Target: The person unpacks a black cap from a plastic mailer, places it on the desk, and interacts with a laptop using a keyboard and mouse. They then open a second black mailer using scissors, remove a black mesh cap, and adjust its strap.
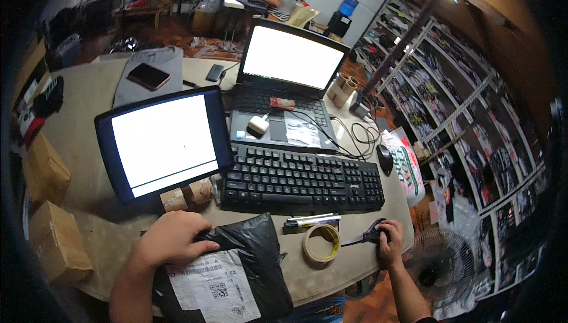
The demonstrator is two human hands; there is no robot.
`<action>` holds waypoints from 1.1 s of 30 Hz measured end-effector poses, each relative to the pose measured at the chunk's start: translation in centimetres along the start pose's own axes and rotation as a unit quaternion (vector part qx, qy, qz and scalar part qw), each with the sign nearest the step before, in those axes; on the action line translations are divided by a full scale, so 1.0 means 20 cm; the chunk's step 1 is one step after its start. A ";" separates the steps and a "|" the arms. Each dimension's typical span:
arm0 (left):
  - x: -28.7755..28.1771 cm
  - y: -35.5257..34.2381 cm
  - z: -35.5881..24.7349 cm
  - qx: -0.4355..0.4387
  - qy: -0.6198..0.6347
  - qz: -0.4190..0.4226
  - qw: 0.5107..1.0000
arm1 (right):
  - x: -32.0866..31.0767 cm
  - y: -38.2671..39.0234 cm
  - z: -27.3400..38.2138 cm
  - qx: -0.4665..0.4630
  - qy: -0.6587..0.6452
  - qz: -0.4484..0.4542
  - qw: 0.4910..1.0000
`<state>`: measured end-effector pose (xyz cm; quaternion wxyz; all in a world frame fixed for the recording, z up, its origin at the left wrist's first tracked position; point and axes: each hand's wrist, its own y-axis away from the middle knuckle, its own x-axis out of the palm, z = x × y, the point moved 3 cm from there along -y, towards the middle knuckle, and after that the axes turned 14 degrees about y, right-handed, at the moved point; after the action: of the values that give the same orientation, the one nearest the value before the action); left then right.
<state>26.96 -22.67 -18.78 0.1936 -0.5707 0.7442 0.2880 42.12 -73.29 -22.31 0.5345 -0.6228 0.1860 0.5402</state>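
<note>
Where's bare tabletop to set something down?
Left tabletop: between the monitor and the cardboard boxes. Smaller patch: near edge, between the black parcel and right hand, this side of the tape roll. Crowded: just below the keyboard, with pens, tape roll and scissors; also right of the laptop, with cables.

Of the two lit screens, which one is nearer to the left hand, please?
The standalone screen, left of the detached keyboard, just beyond the left hand; the laptop's screen stands farther back.
</note>
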 end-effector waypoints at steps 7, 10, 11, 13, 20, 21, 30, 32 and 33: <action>0.05 0.02 0.03 0.028 0.000 -0.031 0.999 | 0.04 0.00 -0.01 -0.009 0.022 0.038 0.999; 0.05 0.04 0.02 0.023 -0.003 -0.039 0.999 | 0.05 -0.01 -0.03 -0.031 0.042 0.036 0.998; 0.05 0.04 0.03 0.017 -0.002 -0.030 0.999 | 0.06 0.01 -0.02 -0.022 0.037 0.035 0.998; 0.04 0.03 0.04 0.009 -0.001 -0.015 1.000 | 0.04 0.00 0.01 -0.004 0.026 0.024 0.999; 0.05 0.03 0.04 -0.020 -0.018 -0.015 1.000 | 0.02 0.10 -0.05 0.105 0.065 -0.166 0.978; 0.04 0.03 0.04 -0.015 -0.023 -0.018 0.999 | 0.04 0.12 -0.09 0.125 0.000 -0.178 0.976; 0.05 0.03 0.01 -0.029 -0.045 -0.053 0.997 | -0.10 -0.03 -0.11 0.147 -0.114 -0.172 0.967; 0.04 0.03 0.03 -0.015 -0.043 -0.059 0.997 | -0.07 -0.07 -0.16 0.150 -0.117 -0.187 0.964; 0.04 0.00 0.02 -0.008 -0.036 -0.043 0.998 | -0.06 -0.04 -0.22 0.154 -0.112 -0.191 0.963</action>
<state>26.70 -22.94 -19.61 0.2283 -0.5931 0.7090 0.3057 44.38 -77.28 -21.64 0.7349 -0.4923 0.0834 0.4590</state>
